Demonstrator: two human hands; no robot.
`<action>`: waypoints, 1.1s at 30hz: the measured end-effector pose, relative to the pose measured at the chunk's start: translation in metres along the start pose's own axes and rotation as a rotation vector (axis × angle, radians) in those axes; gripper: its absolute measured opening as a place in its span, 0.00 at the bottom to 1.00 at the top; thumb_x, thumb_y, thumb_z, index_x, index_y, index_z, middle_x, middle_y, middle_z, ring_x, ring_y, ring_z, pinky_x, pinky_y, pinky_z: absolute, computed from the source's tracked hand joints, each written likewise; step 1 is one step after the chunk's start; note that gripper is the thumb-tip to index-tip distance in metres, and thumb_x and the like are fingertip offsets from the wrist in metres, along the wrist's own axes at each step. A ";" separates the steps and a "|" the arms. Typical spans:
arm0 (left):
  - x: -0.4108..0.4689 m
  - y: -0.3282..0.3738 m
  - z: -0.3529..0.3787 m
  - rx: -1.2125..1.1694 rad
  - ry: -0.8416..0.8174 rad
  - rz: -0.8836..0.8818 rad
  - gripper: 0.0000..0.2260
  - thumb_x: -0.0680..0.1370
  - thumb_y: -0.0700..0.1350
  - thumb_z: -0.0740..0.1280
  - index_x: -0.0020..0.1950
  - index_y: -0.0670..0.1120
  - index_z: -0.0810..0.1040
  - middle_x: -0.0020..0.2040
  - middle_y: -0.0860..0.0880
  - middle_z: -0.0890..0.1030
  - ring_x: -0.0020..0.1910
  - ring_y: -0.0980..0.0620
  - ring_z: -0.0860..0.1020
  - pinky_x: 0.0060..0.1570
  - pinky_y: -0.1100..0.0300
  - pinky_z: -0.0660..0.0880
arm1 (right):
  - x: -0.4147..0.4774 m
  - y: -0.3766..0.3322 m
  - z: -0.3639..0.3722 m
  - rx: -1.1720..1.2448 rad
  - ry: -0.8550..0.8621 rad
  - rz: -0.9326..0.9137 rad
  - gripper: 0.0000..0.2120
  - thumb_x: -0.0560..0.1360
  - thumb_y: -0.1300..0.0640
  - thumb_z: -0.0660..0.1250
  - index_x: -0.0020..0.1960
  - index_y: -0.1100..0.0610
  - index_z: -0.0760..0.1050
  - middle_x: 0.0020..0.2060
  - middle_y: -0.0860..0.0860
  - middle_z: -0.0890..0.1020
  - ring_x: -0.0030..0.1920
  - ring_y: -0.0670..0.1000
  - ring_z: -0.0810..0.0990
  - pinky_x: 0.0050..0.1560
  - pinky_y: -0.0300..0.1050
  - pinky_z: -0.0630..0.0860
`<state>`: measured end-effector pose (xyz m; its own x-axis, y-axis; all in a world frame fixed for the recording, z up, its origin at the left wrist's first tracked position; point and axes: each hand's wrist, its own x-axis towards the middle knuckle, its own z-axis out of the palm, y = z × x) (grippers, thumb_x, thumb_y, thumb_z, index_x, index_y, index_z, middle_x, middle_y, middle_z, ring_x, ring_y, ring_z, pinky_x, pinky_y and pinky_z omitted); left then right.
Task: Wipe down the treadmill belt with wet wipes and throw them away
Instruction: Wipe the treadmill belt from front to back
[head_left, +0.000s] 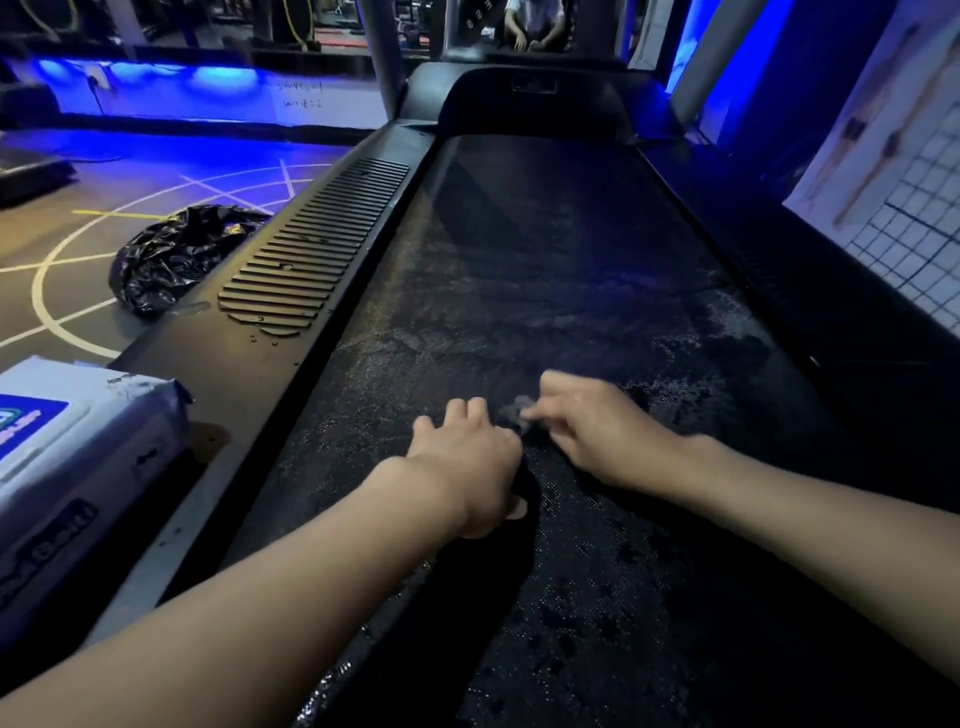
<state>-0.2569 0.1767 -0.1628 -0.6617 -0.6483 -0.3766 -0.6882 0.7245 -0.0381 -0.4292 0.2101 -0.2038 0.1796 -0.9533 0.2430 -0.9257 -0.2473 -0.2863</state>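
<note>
The black treadmill belt (545, 270) runs away from me and glistens with wet patches. A small grey crumpled wet wipe (514, 410) lies on the belt between my hands. My right hand (597, 431) pinches the wipe with its fingertips. My left hand (472, 467) rests knuckles-up on the belt just left of the wipe, fingers curled down; whether it touches the wipe is hidden. A white and blue pack of wet wipes (62, 457) sits on the left side rail near me.
A crumpled black rubbish bag (176, 254) lies on the floor left of the treadmill. The ribbed left side rail (317, 244) carries water drops. A white tiled wall (914, 218) stands close on the right. The motor hood (535, 98) and uprights close the far end.
</note>
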 end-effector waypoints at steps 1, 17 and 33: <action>0.001 0.002 -0.001 0.002 0.001 0.016 0.28 0.76 0.60 0.67 0.69 0.44 0.68 0.66 0.41 0.64 0.68 0.40 0.62 0.63 0.41 0.66 | -0.005 -0.002 -0.003 0.011 -0.055 -0.024 0.08 0.74 0.66 0.69 0.49 0.57 0.83 0.39 0.48 0.73 0.37 0.48 0.75 0.40 0.37 0.71; 0.017 0.038 -0.002 -0.009 -0.054 0.075 0.44 0.70 0.65 0.71 0.74 0.42 0.56 0.76 0.40 0.56 0.77 0.40 0.53 0.70 0.38 0.60 | -0.014 0.060 -0.024 -0.121 0.095 0.231 0.11 0.74 0.68 0.64 0.51 0.57 0.80 0.43 0.47 0.73 0.45 0.57 0.78 0.44 0.47 0.73; 0.045 0.063 -0.012 -0.149 0.095 -0.004 0.39 0.65 0.68 0.73 0.67 0.47 0.66 0.65 0.43 0.65 0.67 0.40 0.64 0.64 0.43 0.66 | -0.050 0.059 -0.044 -0.172 -0.079 0.200 0.13 0.74 0.67 0.64 0.54 0.55 0.81 0.42 0.46 0.70 0.41 0.53 0.76 0.40 0.50 0.73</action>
<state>-0.3333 0.1908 -0.1710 -0.6790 -0.6758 -0.2869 -0.7229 0.6836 0.1006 -0.5075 0.2506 -0.1923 0.0068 -0.9924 0.1230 -0.9871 -0.0263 -0.1578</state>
